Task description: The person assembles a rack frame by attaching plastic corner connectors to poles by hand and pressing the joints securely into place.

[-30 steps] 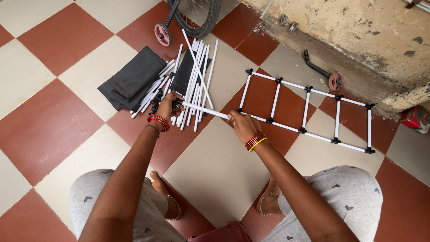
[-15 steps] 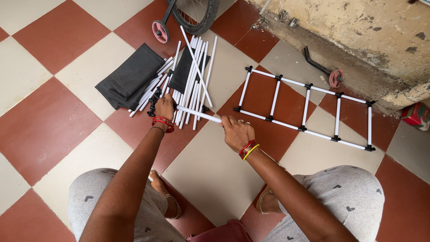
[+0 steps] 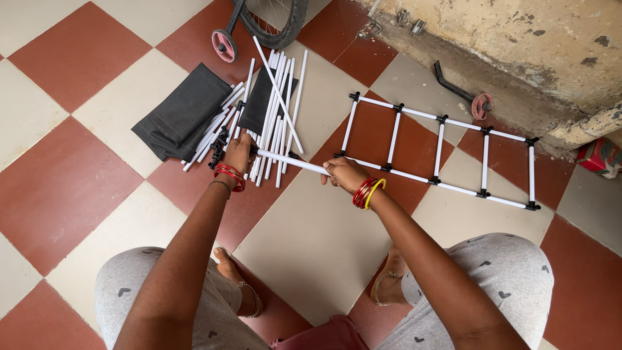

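Observation:
Both my hands hold one white plastic tube (image 3: 291, 162) level above the floor. My left hand (image 3: 238, 154) grips its left end, where a black connector sits. My right hand (image 3: 345, 174) is closed round its right end. Just behind the tube lies a pile of several more white tubes (image 3: 275, 113) with black connectors. To the right, flat on the tiles, lies a ladder-like frame (image 3: 440, 152) of white tubes joined by black connectors; its near left corner is close to my right hand.
Two folded black fabric pieces (image 3: 184, 113) lie under and beside the tube pile. A small bicycle wheel with a pink training wheel (image 3: 223, 45) stands at the back. A rough wall (image 3: 518, 39) runs along the upper right, with a black bracket (image 3: 463, 91) at its foot. My knees frame the lower view.
Both hands have kept hold of the tube. My right hand has drawn slightly left, away from the frame's corner; the view has shifted a little.

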